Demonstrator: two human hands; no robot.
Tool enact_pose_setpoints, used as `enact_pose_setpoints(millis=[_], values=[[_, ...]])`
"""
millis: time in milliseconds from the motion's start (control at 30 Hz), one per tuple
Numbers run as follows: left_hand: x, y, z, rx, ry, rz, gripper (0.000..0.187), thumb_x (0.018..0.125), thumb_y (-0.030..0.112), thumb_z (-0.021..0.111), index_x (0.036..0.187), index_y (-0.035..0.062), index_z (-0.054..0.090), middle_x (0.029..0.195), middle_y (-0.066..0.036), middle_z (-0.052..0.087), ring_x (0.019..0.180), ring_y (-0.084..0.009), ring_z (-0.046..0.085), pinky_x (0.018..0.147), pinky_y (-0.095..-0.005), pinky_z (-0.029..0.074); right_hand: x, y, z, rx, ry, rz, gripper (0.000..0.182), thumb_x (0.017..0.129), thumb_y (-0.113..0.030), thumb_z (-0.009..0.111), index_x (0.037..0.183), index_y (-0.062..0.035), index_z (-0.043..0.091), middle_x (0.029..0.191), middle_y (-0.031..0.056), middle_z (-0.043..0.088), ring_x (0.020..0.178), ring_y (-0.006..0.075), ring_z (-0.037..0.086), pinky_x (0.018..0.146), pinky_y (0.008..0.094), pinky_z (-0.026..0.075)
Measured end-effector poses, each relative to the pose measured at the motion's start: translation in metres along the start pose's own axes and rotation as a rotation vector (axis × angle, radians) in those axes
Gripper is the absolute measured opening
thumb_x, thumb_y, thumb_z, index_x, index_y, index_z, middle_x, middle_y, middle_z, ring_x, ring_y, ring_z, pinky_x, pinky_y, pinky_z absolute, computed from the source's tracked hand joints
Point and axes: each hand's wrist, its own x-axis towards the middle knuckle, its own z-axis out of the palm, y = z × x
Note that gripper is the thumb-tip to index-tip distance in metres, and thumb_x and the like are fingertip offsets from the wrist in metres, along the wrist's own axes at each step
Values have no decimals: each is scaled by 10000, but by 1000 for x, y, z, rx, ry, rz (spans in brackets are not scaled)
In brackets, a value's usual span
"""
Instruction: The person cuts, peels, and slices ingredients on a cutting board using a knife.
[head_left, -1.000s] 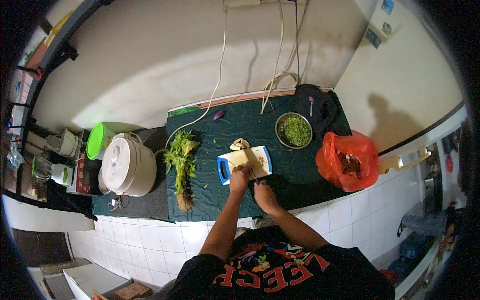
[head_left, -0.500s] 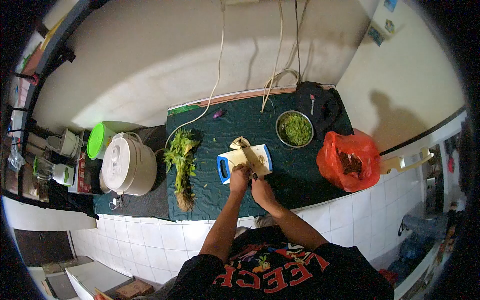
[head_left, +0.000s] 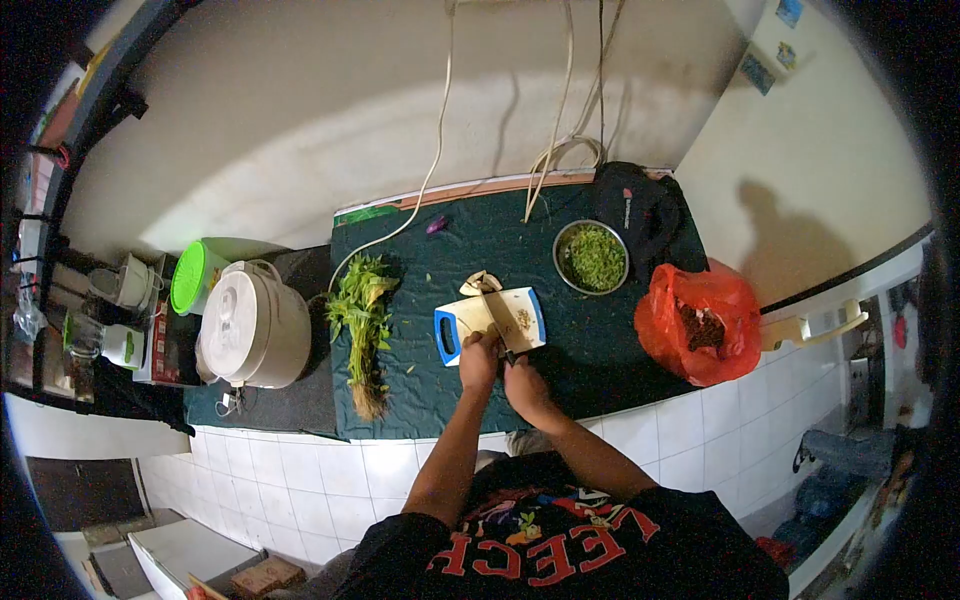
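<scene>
A white cutting board with blue ends point(head_left: 538, 303) lies on the dark green table cover. My right hand point(head_left: 526, 390) is wrapped round the handle of a knife, its blade point(head_left: 502, 322) pointing away across the board. My left hand point(head_left: 480, 360) rests on the board left of the blade with its fingers pressed together; whatever they hold is hidden. Small chopped bits point(head_left: 525, 319) lie right of the blade. Several pale pieces with dark edges point(head_left: 481, 284) sit at the board's far edge.
Leafy greens with roots point(head_left: 362, 330) lie left of the board. Farther back are a purple vegetable point(head_left: 437, 225) and a metal bowl of chopped greens point(head_left: 591, 258). A red plastic bag point(head_left: 700, 325) stands right, a rice cooker point(head_left: 255, 325) left. A cable point(head_left: 440, 130) crosses the table.
The knife blade now shows more plainly, with the chopped bits right of it. Both hands stay at nearly the same place on the board; the view has shifted slightly.
</scene>
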Motion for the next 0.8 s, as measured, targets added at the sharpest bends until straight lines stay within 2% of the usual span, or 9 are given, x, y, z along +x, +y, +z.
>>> enact_pose_setpoints(millis=[133,233,333,400,467,567,667,733,800], values=[[-1,-6,0,-10,-47,-40,181,806,138,616,952,54,683,838,-170,615,823,-350,599,716,-432,501,6,-1,0,40,-42,71,352,943,-280,476,968,70,510,753,259,635,730,431,639,647,502,518],[-8,-18,-1,-21,12,-7,183,813,121,605,956,31,676,855,-180,611,812,-363,597,727,-431,499,10,-5,-9,-19,-67,22,346,942,-282,479,966,61,515,746,255,635,720,429,640,631,504,515],[-14,-26,-10,-62,152,-91,177,830,106,584,958,21,673,878,-184,608,808,-376,595,740,-439,492,4,-2,-4,47,-16,6,359,948,-301,464,970,53,522,760,258,636,740,425,642,645,506,513],[-13,-30,-16,-118,217,-128,175,846,102,566,957,18,672,896,-187,606,810,-386,592,739,-451,483,0,-3,-8,20,-100,154,376,954,-317,448,992,49,523,782,267,635,777,435,636,678,516,504],[-8,-36,-21,-106,201,-118,173,849,107,564,950,17,671,893,-200,604,807,-394,589,726,-457,477,6,-8,-15,37,-106,144,382,954,-324,446,1006,48,520,787,270,634,777,437,635,679,520,504],[5,-39,-22,-54,151,-180,173,844,117,569,937,16,674,878,-216,601,812,-401,590,714,-459,478,4,-4,-18,15,-123,137,387,954,-331,448,1027,43,518,796,273,635,776,441,634,680,526,504],[13,-40,-20,-45,163,-179,218,777,97,612,987,70,664,846,-193,622,812,-390,608,724,-454,500,0,13,-19,-5,-65,84,374,954,-334,452,1009,28,529,795,271,638,751,439,637,656,523,511],[15,-33,-23,-29,121,-296,243,774,106,619,1012,70,653,957,-191,607,866,-397,596,755,-464,499,-2,20,-25,-6,-36,111,376,956,-337,450,981,27,538,781,270,638,731,445,634,628,521,512],[17,-29,-27,5,118,-247,258,809,125,588,1055,67,639,1010,-199,590,882,-385,589,760,-457,502,-3,23,-31,-51,-41,79,389,957,-346,452,963,33,542,762,271,634,716,441,636,605,516,514]])
